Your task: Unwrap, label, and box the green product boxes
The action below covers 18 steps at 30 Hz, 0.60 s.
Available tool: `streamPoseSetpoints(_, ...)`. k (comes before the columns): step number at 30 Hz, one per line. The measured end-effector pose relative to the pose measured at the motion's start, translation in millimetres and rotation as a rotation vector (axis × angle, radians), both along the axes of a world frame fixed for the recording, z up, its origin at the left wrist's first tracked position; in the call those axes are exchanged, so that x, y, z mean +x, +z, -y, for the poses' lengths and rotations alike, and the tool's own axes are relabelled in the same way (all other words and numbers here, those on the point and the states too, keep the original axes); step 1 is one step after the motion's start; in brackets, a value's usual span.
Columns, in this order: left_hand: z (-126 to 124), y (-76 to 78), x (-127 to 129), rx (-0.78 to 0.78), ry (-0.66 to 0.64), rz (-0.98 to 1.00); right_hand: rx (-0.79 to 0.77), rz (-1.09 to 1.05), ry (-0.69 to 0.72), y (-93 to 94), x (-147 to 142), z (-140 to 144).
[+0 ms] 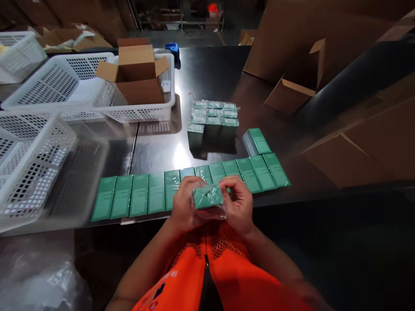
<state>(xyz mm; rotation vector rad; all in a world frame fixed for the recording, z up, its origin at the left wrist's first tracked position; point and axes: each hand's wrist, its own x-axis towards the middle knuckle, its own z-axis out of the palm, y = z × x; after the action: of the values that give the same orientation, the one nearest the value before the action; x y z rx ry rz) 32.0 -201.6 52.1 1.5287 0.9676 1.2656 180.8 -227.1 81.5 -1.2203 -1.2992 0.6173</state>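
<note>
A small green box point(209, 196) in clear plastic film is held up in front of my vest, one hand on each side of it. My left hand point(186, 203) wraps round its left side. With bent fingers, my right hand point(239, 202) pinches the film at the box's right edge. Just beyond my hands, a row of green boxes point(139, 194) lies flat along the table's near edge. Farther back stands a block of film-wrapped green boxes point(214, 116), upright and close together. Another green box point(259, 141) sits behind the row's right end.
White plastic baskets point(139, 113) fill the table's left side, one with an open cardboard box point(139, 88) in it. A blue tape dispenser point(173, 51) stands at the back. Large cardboard boxes point(292, 93) occupy the right. Clear plastic point(48, 280) hangs at lower left.
</note>
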Motion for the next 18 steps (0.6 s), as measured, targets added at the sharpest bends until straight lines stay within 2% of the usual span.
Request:
streamPoseSetpoints(3, -13, -4.3, -8, 0.251, -0.034, -0.138, 0.036, 0.023, -0.070, -12.7, -6, -11)
streamPoseSetpoints(6, -18, -14.1, -15, 0.221, 0.047, -0.184, -0.001, 0.024, -0.090, -22.7, -8, -19)
streamPoseSetpoints(9, -17, -19.8, -19, 0.168, 0.103, -0.153, -0.022, 0.039, -0.075, -25.1, -9, -20)
streamPoseSetpoints(12, -19, -14.9, -17, 0.173, 0.062, -0.145, -0.006, 0.033, -0.074, -25.1, -12, -17)
streamPoseSetpoints(15, -23, -5.7, -14, 0.184, -0.030, -0.193, 0.030, 0.021, -0.162, -29.2, -15, -16)
streamPoseSetpoints(18, -24, -0.8, -12, 0.210, -0.054, -0.239, 0.000, -0.007, -0.195, -36.0, -16, -19)
